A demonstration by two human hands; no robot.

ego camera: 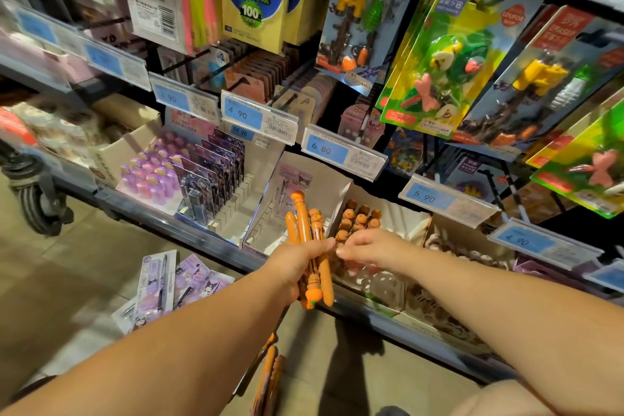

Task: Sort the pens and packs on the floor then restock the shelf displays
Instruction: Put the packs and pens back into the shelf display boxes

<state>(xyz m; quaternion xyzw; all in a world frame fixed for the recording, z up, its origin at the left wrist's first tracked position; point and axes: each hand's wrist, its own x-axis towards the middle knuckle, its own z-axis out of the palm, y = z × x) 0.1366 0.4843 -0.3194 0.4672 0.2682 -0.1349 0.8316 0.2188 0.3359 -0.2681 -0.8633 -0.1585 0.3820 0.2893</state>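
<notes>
Flat purple-printed blister packs (175,284) lie fanned on the beige tiled floor (84,263) at left, just below the grey metal shelf lip (162,219). On the shelf above, rows of lilac plastic capped tubes (148,169) stand in a white card tray (152,201). Beside them, dark purple carded packs (209,165) stand upright at the back of a white slotted cardboard tray (236,209), with open slots in front.

Higher up hangs a yellow paper pad printed "STICKY Note" and "100" (253,3), with a blue "4.90" price label (243,115) beneath it.

At centre, the left hand (297,267) is wrapped round a bundle of glossy orange plastic pens (309,233) with rounded knob tops, held upright in front of the shelf lip. More loose orange pens (270,375) lie on the floor under the forearm.

The right hand (368,246) hovers just beside the bundle, fingers curled, tips close to the left thumb. Whether it pinches a pen cannot be told. Behind it, a white cardboard display box (401,216) holds brown-topped orange pens (358,216) along its left side, with open room at its right.

Blue labels read "6.80" (324,149) and "5.90" (425,196). At right hang clear-blistered cards marked "ERASER" (435,54).
</notes>
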